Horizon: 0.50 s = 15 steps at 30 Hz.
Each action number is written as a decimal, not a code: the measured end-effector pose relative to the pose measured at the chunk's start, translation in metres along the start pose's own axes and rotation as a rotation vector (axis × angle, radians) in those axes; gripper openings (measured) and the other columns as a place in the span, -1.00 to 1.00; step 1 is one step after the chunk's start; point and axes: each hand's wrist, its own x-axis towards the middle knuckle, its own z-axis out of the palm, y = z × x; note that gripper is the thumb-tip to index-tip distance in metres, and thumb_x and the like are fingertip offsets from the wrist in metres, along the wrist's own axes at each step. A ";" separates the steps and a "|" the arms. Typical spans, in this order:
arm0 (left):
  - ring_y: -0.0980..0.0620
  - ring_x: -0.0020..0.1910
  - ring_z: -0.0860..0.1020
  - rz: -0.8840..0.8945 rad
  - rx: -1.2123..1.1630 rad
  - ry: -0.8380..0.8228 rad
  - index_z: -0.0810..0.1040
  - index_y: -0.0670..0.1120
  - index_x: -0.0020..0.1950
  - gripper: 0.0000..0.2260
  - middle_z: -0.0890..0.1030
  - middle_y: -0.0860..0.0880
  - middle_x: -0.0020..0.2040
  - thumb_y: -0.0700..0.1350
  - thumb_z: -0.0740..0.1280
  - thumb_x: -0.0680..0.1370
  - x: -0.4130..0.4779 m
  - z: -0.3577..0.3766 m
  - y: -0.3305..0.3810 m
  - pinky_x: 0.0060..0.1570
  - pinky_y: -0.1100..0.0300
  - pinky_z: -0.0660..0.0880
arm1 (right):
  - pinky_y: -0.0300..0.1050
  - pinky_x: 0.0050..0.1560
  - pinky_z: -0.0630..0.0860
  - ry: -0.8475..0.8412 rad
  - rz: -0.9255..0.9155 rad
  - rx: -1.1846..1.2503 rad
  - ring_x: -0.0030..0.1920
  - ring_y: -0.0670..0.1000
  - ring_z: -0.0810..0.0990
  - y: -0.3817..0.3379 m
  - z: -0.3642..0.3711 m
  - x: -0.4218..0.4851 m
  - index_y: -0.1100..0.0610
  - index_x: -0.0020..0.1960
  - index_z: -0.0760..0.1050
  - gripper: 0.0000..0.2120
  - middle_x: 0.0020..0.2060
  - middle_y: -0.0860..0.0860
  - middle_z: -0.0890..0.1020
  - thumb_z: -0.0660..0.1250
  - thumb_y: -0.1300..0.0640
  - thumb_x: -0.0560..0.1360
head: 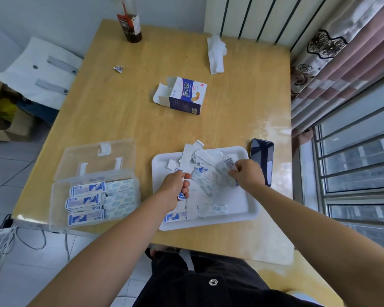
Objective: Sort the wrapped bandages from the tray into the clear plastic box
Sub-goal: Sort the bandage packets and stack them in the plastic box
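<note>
A white tray [252, 214] lies on the table in front of me, strewn with several wrapped bandages [205, 185] in white and blue paper. My left hand [175, 188] hovers over the tray's left part and grips a few wrapped bandages that stick up past its fingers. My right hand [247, 173] is over the tray's right part and pinches a blurred bandage strip [225, 172]. To the left stands the clear plastic box [58, 202] with its lid open; rows of wrapped bandages [87, 201] lie inside it.
An opened bandage carton [183, 96] lies mid-table. A dark phone [262, 160] sits right of the tray. At the far edge are a brown bottle [130, 23], a crumpled tissue [216, 53] and a small paper scrap [118, 68]. A window and curtain border the right.
</note>
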 end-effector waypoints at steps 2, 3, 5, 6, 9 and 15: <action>0.05 -0.48 0.20 0.005 -0.009 -0.005 0.46 -0.14 -0.12 -0.75 0.30 -0.03 -0.40 -0.20 0.02 0.62 0.001 0.004 0.001 -0.45 0.20 0.26 | -0.19 -0.42 0.33 -0.028 -0.001 0.006 -0.43 -0.02 0.46 0.002 -0.006 -0.002 0.05 -0.22 0.39 -0.81 -0.37 -0.04 0.50 0.41 0.16 0.45; 0.05 -0.48 0.19 0.006 -0.012 -0.008 0.46 -0.14 -0.12 -0.75 0.29 -0.03 -0.40 -0.20 0.02 0.62 0.002 0.004 0.001 -0.45 0.20 0.24 | -0.17 -0.38 0.40 -0.021 -0.012 0.018 -0.39 -0.03 0.50 0.002 -0.007 -0.002 0.05 -0.15 0.43 -0.85 -0.29 -0.03 0.55 0.42 0.11 0.46; 0.05 -0.47 0.17 0.013 -0.016 -0.017 0.46 -0.15 -0.12 -0.76 0.27 -0.03 -0.39 -0.20 0.02 0.62 0.003 0.006 0.000 -0.46 0.21 0.19 | -0.17 -0.30 0.43 0.038 -0.070 0.067 -0.32 -0.02 0.53 0.001 -0.009 -0.003 0.07 -0.12 0.50 -0.85 -0.21 -0.01 0.58 0.40 0.01 0.49; 0.05 -0.47 0.16 0.016 -0.017 -0.023 0.46 -0.16 -0.10 -0.76 0.26 -0.03 -0.39 -0.19 0.03 0.62 0.003 0.006 -0.001 -0.47 0.22 0.17 | -0.20 -0.29 0.40 0.046 -0.097 0.121 -0.31 -0.05 0.52 -0.003 -0.010 -0.004 0.08 -0.14 0.52 -0.83 -0.23 -0.03 0.58 0.40 0.00 0.49; 0.07 -0.47 0.15 0.039 -0.032 -0.073 0.47 -0.15 -0.04 -0.75 0.24 0.00 -0.40 -0.02 0.11 0.63 0.002 0.007 0.000 -0.51 0.25 0.12 | -0.33 -0.38 0.32 -0.149 -0.091 0.449 -0.41 -0.13 0.41 -0.027 -0.012 -0.013 0.13 -0.25 0.56 -0.86 -0.40 -0.10 0.52 0.42 0.13 0.48; 0.04 -0.23 0.52 0.192 -0.022 -0.311 0.58 -0.10 0.14 -0.69 0.57 -0.08 -0.16 0.08 0.20 0.62 -0.012 0.000 -0.003 -0.22 0.18 0.43 | -0.27 -0.41 0.40 -0.486 -0.166 0.691 -0.47 -0.06 0.46 -0.076 0.010 -0.035 0.26 -0.14 0.57 -0.88 -0.42 0.10 0.53 0.30 0.41 0.49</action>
